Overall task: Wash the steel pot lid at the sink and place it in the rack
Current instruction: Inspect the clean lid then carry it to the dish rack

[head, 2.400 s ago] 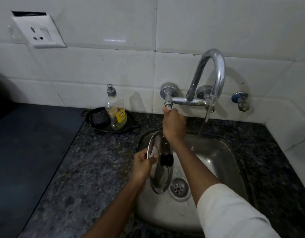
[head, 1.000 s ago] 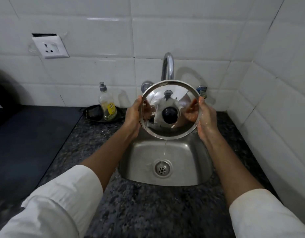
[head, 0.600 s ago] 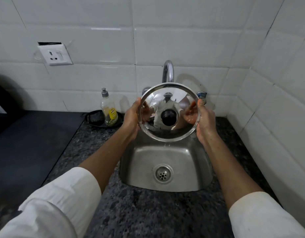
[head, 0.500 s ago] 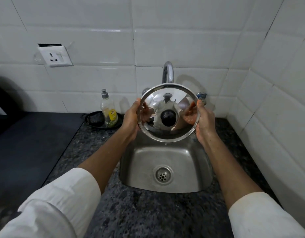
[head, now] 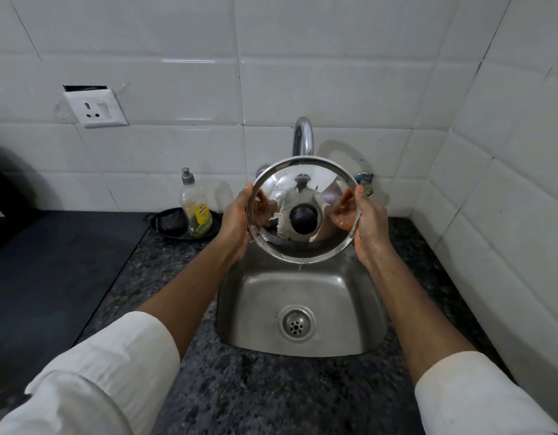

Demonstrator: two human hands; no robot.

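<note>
Holding the steel pot lid [head: 304, 211] upright above the sink [head: 302, 312], the person had the left hand [head: 237, 221] and the right hand [head: 370, 224] clasped on opposite edges of its rim, black knob facing the camera. Each grip was closed on the lid, fingers wrapped behind and thumbs at the front edge. A thin drip hung from the lowest point of the rim, so the step in hand looked like draining before the move to the rack, which was not in view. Doing it well probably meant keeping the lid on edge over the basin until the drip stopped, with a light tilt to shed the water. Wet steel would be slippery, so both grips should stay firm, clear of the tap [head: 302, 136] just behind. The dark counter [head: 240, 394] would otherwise get the runoff.
</note>
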